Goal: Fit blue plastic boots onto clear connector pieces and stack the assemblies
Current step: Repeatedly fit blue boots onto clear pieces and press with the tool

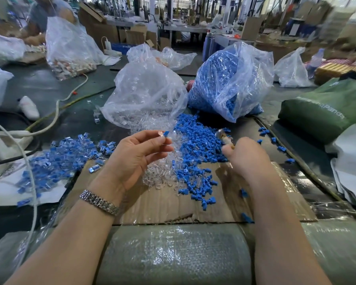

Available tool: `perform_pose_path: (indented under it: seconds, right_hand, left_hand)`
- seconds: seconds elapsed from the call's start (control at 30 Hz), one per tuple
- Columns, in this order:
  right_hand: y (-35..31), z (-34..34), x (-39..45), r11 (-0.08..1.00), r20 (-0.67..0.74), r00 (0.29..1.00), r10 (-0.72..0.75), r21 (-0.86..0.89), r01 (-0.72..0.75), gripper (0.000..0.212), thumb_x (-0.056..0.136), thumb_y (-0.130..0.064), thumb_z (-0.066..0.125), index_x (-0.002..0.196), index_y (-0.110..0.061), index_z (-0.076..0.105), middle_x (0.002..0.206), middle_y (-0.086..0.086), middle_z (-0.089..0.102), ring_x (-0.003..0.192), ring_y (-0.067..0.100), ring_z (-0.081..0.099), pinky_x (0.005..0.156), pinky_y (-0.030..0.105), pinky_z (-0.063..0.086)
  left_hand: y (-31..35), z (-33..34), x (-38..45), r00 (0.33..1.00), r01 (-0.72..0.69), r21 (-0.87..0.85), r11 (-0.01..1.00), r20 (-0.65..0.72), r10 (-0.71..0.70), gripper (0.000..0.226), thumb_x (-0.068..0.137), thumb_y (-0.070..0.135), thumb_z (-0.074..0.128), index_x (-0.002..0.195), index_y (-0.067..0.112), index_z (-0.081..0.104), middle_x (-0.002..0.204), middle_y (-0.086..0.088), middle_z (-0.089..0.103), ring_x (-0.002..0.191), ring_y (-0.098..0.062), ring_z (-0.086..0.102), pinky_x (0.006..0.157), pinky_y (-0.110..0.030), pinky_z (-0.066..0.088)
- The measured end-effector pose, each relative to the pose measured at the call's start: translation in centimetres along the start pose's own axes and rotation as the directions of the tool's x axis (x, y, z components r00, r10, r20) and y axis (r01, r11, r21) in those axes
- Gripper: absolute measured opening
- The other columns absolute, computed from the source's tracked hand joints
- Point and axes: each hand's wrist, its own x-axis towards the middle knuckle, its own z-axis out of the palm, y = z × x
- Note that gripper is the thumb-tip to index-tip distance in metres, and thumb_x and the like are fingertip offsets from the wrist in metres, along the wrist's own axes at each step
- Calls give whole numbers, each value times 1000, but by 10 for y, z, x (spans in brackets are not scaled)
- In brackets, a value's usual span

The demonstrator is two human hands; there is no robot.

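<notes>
left hand (140,153) centre frame, pinching blue boot (166,133) on clear piece at fingertips | right hand (248,156) blurred, fingers curled round an unclear small item | loose blue boots (195,145) and clear connector pieces (160,173) on cardboard (173,206) between hands | finished assemblies (66,157) left | supply bags (230,83) behind

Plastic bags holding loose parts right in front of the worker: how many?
2: the clear-parts bag centre, the blue-boots bag to its right. Further bags sit behind; contents unclear.
</notes>
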Motion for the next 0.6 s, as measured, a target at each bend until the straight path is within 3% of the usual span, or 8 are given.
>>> perform_pose_path:
  seconds: [0.03,0.1,0.2,0.27,0.33,0.43,0.6]
  right_hand:
    - [-4,-4,-2,993,21,999,-35,116,32,30,94,-25,55,71,-7,46,71,12,53,66,28,51,57,33,37]
    - [-16,-13,-7,922,141,980,-140,378,77,24,97,-17,56,75,-7,51,72,14,51,64,25,52,59,41,52]
    - [-35,-20,-21,795,420,846,-328,606,7,21,102,-16,59,97,4,65,77,14,65,69,24,67,70,42,65]
    - [-46,-20,-29,792,525,743,-416,610,13,27,104,-18,57,111,8,63,80,12,71,76,23,72,75,39,64]
    - [-56,-18,-35,798,552,693,-464,600,57,33,104,-18,57,117,12,60,87,14,73,82,24,73,76,37,63]
    - [-66,-18,-41,799,557,665,-498,592,102,34,104,-18,56,118,13,57,95,19,74,83,24,73,79,41,61]
    - [-71,-18,-45,796,549,652,-523,587,144,33,105,-19,56,117,11,57,96,19,76,78,20,75,69,34,61]
  left_hand:
    - [1,-1,0,1000,4,-21,1000,-11,-4,22,82,8,75,103,4,76,108,-23,74,93,-30,75,72,-27,60]
    - [2,-2,0,1000,6,-56,998,-25,-7,25,82,9,76,106,3,75,110,-22,74,96,-30,75,72,-26,60]
    - [2,-4,2,999,-1,-83,997,-44,-2,22,83,9,75,104,6,76,111,-19,74,102,-29,74,74,-27,60]
    - [2,-4,4,998,-11,-90,996,-66,5,19,81,9,75,99,11,79,109,-15,76,102,-25,74,75,-27,60]
    - [1,-3,5,997,-24,-89,996,-73,17,18,79,10,75,95,15,81,107,-12,77,99,-21,74,75,-27,60]
    - [0,-3,7,998,-28,-69,997,-64,24,18,78,11,75,93,17,82,103,-8,78,94,-17,74,76,-27,60]
    - [-2,-3,7,997,-39,-55,998,-75,35,17,79,11,75,93,18,81,104,-9,78,94,-19,73,78,-29,59]
